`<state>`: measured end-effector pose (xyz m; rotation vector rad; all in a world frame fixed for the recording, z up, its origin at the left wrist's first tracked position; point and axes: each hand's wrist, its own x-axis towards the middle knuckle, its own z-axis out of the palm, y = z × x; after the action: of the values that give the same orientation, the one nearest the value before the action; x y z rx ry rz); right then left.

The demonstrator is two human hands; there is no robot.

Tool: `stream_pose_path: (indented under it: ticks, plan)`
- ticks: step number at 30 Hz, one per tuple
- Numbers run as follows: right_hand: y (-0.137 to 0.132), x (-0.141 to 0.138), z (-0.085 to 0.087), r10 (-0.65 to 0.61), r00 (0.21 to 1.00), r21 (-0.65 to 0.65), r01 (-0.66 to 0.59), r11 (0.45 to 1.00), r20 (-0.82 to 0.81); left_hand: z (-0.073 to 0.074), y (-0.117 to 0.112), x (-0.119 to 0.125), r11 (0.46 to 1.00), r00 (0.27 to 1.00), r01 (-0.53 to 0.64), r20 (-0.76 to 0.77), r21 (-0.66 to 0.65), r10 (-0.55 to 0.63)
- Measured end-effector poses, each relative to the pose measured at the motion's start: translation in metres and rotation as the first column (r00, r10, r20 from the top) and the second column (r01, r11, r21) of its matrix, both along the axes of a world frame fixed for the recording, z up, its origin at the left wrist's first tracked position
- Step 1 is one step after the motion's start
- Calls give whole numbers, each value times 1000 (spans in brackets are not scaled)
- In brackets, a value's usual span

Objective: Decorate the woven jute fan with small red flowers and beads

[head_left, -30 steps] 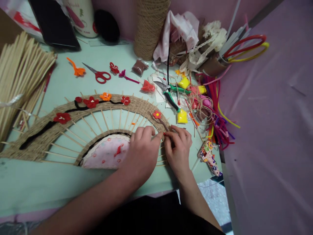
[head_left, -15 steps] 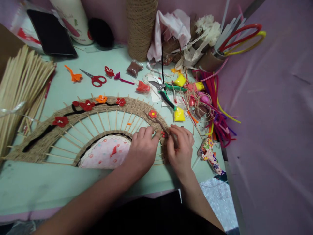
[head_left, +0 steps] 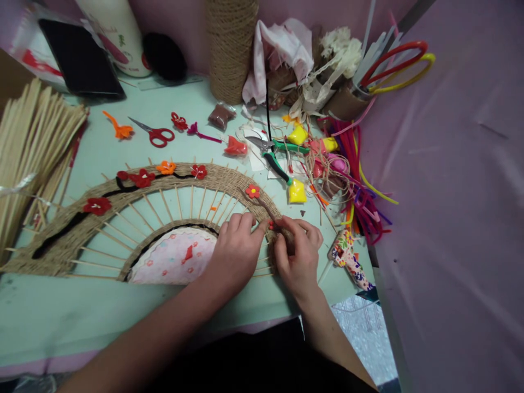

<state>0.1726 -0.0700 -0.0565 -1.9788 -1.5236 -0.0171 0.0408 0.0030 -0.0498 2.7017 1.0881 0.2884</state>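
A half-round woven fan [head_left: 223, 176] of twine and thin sticks lies flat, with a floral fabric centre [head_left: 170, 262]. Over its right part, my left hand [head_left: 235, 248] rests with fingers curled; its thumb reaches tiny red pieces [head_left: 271, 225], and what the fingers grip is hidden. My right hand [head_left: 301, 254] bends over the right end, its fingertips closed at the lower end of a thin brown clay-like branch [head_left: 265, 207]. Above that branch sits a red flower with a yellow middle [head_left: 252, 191]. Red flowers [head_left: 97, 206] and an orange flower [head_left: 166, 167] decorate the left side along black stems.
Green-handled pruning shears [head_left: 272, 155], small yellow packets [head_left: 297, 191] and tangled pipe cleaners [head_left: 366, 204] lie to the right. A flowered glue gun [head_left: 347, 256] is near the right edge. Behind are red scissors [head_left: 159, 136] and a twine cone [head_left: 231, 52]. Bundled sticks [head_left: 35, 142] stand left.
My right hand's fingers have shifted slightly, the index fingertip now closer to the branch end. My left hand stays nearly in place. The whole view has moved a little.
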Motion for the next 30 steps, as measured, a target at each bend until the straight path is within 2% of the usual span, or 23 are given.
stream_pose_path:
  ticks: [11, 17, 24, 30]
  plan:
    - [1, -2, 0, 51, 996, -95, -43, 994, 73, 1, 0, 0, 1000, 1000, 3, 18, 0, -3]
    - [-1, -3, 3, 15, 999, -22, -14, 1000, 41, -2, 1, -1, 1000, 1000, 10, 24, 4, -10]
    - [1, -3, 3, 47, 998, -82, -44, 996, 41, -3, 0, 0, 1000, 999, 13, 29, 24, -14]
    - [-4, -3, 5, 49, 997, -34, -47, 998, 67, -3, 0, -1, 998, 995, -8, 97, 55, 3]
